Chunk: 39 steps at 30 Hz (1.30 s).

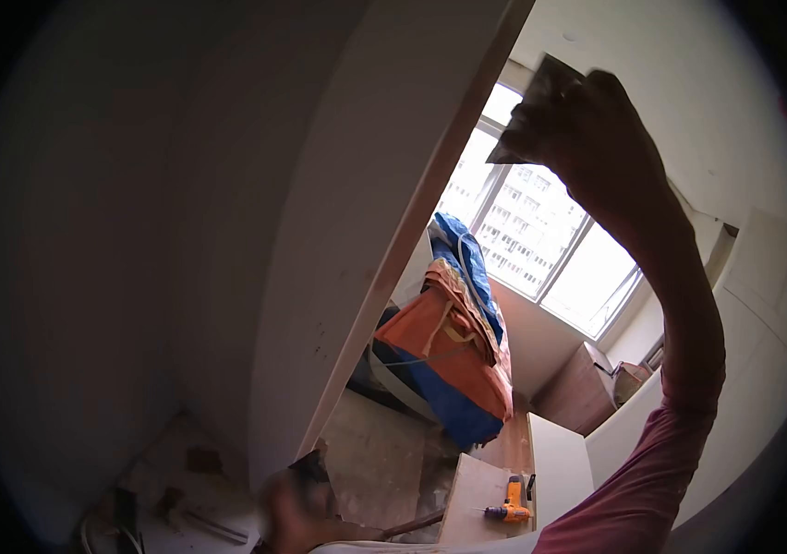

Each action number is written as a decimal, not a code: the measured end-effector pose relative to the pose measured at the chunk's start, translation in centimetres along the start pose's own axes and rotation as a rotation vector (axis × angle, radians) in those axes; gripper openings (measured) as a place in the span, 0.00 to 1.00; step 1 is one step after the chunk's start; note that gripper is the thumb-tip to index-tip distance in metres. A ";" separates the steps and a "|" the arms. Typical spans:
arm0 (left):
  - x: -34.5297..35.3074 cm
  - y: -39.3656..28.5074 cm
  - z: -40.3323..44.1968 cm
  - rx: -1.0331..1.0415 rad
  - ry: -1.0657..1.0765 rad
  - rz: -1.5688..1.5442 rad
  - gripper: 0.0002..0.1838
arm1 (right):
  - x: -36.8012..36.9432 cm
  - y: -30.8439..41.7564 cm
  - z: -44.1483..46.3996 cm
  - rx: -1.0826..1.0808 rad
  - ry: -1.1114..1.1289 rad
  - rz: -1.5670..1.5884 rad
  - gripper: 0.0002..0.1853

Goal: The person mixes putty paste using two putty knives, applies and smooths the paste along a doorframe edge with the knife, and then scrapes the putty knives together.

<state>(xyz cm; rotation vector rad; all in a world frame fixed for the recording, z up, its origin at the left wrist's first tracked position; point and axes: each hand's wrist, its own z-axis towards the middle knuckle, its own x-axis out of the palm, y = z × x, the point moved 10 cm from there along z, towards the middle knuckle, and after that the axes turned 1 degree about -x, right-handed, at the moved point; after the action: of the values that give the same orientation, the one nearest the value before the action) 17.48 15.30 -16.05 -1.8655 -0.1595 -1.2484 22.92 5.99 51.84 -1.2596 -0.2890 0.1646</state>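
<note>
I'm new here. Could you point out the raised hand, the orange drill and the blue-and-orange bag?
Right hand (580,134): head view, on the middle of the hand.
Orange drill (510,511): head view, on its body.
Blue-and-orange bag (460,355): head view, on its orange side.

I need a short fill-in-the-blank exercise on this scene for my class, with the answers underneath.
1. The person's ____ hand is raised, holding a dark flat piece.
2. The drill lying on the board is mostly ____ in colour.
3. A building outside shows through the ____.
Answers: right; orange; window.
</note>
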 end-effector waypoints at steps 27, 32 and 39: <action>11.9 -9.1 -3.4 0.691 -0.157 1.346 0.25 | 5.6 40.5 -20.6 0.012 0.047 1.734 0.42; 12.3 -7.2 -2.9 0.523 -0.177 1.136 0.16 | 1.8 38.9 -19.0 -0.237 -0.252 1.665 0.26; 12.1 -7.6 -4.9 0.425 -0.376 1.016 0.12 | 2.2 41.5 -21.0 -0.471 -0.242 1.677 0.20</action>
<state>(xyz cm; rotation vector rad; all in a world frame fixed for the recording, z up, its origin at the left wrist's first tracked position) 15.98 12.44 -1.33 -1.4442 0.2822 -0.1436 32.91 -0.10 6.77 -1.6553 0.6451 1.7581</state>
